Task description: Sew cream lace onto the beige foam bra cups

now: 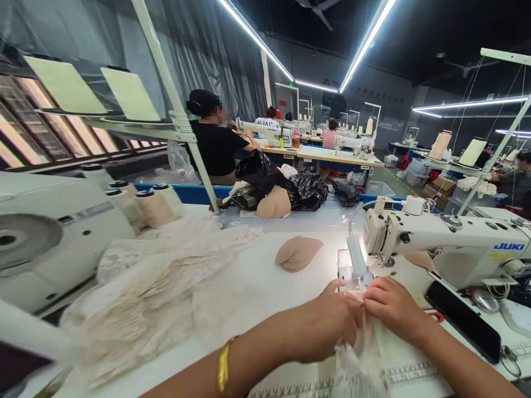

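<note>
At the needle area of a white sewing machine (448, 243), both hands meet on a pale, sheer fabric (360, 365) that hangs toward the table's front edge. My left hand (332, 320), below a gold bracelet on the wrist, has its fingers closed on the fabric. Beside it on the right, my right hand (390, 304) pinches the same fabric close to the presser foot. A small lamp (355, 254) lights the spot. Left of the machine lies a beige cup-shaped piece (297, 253) on the white table.
Crumpled lace fabric (145, 287) covers the left of the table (236, 298), near thread cones (153, 207). Black plastic bags (309, 190) and more beige cups (274, 203) lie at the back. A black phone (464, 320) rests at right. A seated person (215, 143) is beyond.
</note>
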Available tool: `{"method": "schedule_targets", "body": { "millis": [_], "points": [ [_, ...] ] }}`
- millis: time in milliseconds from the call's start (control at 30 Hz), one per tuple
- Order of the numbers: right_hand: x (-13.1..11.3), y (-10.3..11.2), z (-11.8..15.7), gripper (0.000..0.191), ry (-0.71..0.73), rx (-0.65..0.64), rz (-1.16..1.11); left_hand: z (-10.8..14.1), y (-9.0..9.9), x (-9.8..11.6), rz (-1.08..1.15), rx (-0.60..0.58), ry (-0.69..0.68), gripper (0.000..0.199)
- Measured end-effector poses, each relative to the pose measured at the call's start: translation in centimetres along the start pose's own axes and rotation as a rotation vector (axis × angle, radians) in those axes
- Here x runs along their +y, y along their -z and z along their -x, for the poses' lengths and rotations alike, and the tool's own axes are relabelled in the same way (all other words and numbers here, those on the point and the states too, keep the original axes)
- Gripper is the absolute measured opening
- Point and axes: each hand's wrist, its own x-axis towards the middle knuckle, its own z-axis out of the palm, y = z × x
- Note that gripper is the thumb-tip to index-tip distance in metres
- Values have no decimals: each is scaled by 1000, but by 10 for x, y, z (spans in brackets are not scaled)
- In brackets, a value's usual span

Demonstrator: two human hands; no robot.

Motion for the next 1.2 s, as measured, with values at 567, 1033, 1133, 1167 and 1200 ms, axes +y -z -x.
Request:
{"method": "schedule_targets", "body": {
  "millis": [567,1033,1133,1167,1200],
  "points": [
    [15,-10,12,33,-199,-58,-157,-17,-20,-23,98,-2,186,31],
    [20,-10,15,38,-283,-114,-93,-20,-21,-17,42,73,194,31],
    [17,-7,13,37,-302,-128,-76,-19,-20,-15,56,82,194,31],
    [17,-6,13,37,-308,-131,-72,-19,-19,-15,58,76,195,31],
    [16,-6,12,37,-313,-134,-71,-19,-17,-15,58,69,202,32]
  ]
}}
